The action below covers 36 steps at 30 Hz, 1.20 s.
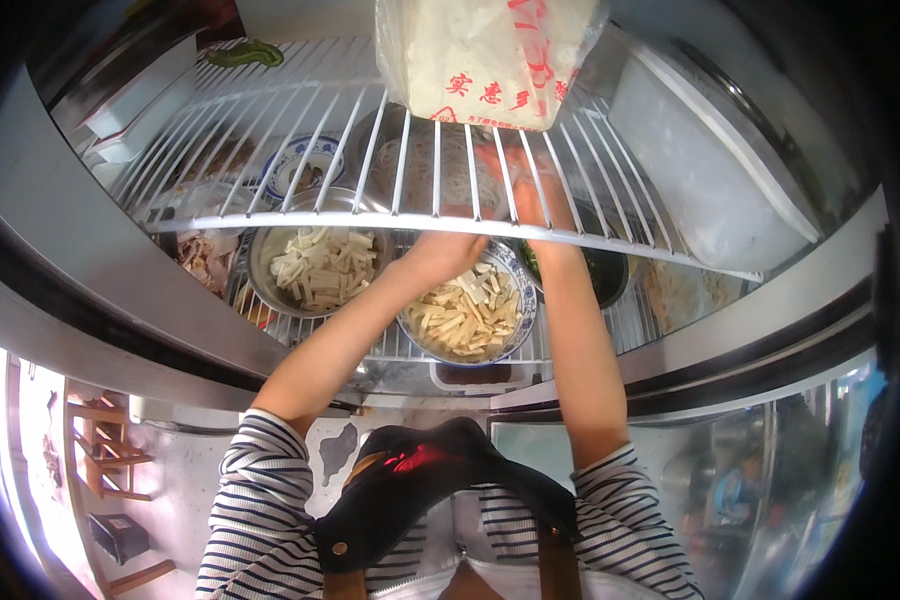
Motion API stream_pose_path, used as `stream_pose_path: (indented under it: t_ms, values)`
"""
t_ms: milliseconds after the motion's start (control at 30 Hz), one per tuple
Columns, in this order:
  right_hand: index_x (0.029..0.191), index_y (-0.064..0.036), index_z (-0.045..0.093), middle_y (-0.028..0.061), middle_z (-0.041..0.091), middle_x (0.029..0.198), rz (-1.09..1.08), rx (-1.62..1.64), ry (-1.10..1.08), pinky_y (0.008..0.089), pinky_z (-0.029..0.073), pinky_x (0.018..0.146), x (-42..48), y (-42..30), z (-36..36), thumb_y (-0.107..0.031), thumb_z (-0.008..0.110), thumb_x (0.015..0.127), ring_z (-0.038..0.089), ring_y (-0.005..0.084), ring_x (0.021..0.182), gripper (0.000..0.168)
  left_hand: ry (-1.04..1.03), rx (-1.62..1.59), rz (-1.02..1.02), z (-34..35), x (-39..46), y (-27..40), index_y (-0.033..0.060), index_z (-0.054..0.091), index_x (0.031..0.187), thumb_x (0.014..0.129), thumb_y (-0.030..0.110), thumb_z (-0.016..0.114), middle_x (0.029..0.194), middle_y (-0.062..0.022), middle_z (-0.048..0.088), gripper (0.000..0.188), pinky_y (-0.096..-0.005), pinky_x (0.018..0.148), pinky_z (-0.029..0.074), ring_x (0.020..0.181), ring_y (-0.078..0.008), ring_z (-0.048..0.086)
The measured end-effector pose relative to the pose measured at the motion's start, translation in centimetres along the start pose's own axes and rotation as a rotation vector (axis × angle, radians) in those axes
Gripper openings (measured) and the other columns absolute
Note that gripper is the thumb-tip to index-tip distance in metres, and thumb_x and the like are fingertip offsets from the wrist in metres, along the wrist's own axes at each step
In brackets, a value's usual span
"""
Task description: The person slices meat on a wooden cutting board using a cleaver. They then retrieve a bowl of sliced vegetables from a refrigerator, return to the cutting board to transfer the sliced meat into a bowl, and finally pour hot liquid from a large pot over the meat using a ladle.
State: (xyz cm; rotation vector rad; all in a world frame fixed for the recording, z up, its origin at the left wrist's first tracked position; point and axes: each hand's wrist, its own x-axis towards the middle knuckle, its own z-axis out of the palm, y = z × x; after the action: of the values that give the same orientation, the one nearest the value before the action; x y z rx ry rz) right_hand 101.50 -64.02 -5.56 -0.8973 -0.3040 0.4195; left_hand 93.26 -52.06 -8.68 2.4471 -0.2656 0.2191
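Both my hands reach into a refrigerator, below an upper white wire shelf (pixel 390 220). My left hand (pixel 447 253) is at the near side of a large bowl of pale thin noodles (pixel 418 171); the shelf's front rail hides part of its fingers. Farther in, my right hand (pixel 531 199) is at the right side of the noodles, seen through the wires. What either hand grips cannot be made out. Below the left wrist stands a blue-and-white bowl of pale cut strips (pixel 461 319). A metal bowl of whiter strips (pixel 322 274) stands to its left.
A plastic bag with red writing (pixel 487 67) and a lidded white container (pixel 712 161) rest on the upper shelf, with a green pepper (pixel 244 54) at back left. A dark bowl (pixel 607 262) stands beside my right forearm. A small patterned bowl (pixel 276 169) sits deeper left.
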Motion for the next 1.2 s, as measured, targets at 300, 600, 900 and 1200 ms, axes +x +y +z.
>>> stream_pose_path:
  t_ms: [300, 600, 900, 1200]
  values:
    - [0.098, -0.005, 0.059, 0.0115, 0.063, 0.087, 0.283, 0.588, -0.191, 0.0457, 0.044, 0.083, -7.6, 1.6, -1.5, -0.018, 0.059, 0.086, 0.060, 0.0280, 0.080, 0.018, -0.001, 0.025, -0.057, -1.2, -2.4, 1.4, -0.0002, 0.056, 0.087, 0.076, 0.007, 0.058, 0.080, -0.0207, 0.060, 0.012, -0.0453, 0.070, 0.047, 0.076, -0.0390, 0.058]
    - [0.093, -0.001, 0.059, 0.0109, 0.062, 0.090, 0.521, 0.035, 0.004, 0.0357, 0.047, 0.072, -12.8, 1.3, -1.0, -0.013, 0.062, 0.083, 0.059, 0.0199, 0.082, 0.016, 0.057, 0.195, 0.161, -2.6, -5.8, 4.5, 0.0032, 0.055, 0.086, 0.075, 0.007, 0.058, 0.083, -0.0131, 0.059, 0.012, -0.0396, 0.078, 0.040, 0.084, -0.0296, 0.058]
    - [0.100, 0.003, 0.056, 0.0140, 0.062, 0.090, 0.274, -0.242, 0.133, 0.0361, 0.050, 0.083, -9.4, 3.2, -3.1, -0.004, 0.056, 0.084, 0.064, 0.0281, 0.089, 0.018, -0.036, 0.168, 0.176, 1.9, -9.8, 5.6, 0.0037, 0.051, 0.084, 0.074, 0.011, 0.061, 0.080, -0.0131, 0.056, 0.016, -0.0409, 0.075, 0.044, 0.083, -0.0313, 0.057]
    - [0.093, 0.004, 0.057, 0.0090, 0.062, 0.081, 0.340, -0.666, -0.107, 0.0301, 0.051, 0.071, -11.4, 3.1, -5.6, 0.004, 0.052, 0.078, 0.064, 0.0196, 0.075, 0.016, -0.443, -0.190, -0.085, 0.7, -11.2, 7.0, 0.0049, 0.055, 0.100, 0.084, 0.014, 0.056, 0.084, -0.0160, 0.059, 0.019, -0.0434, 0.072, 0.045, 0.080, -0.0366, 0.057]
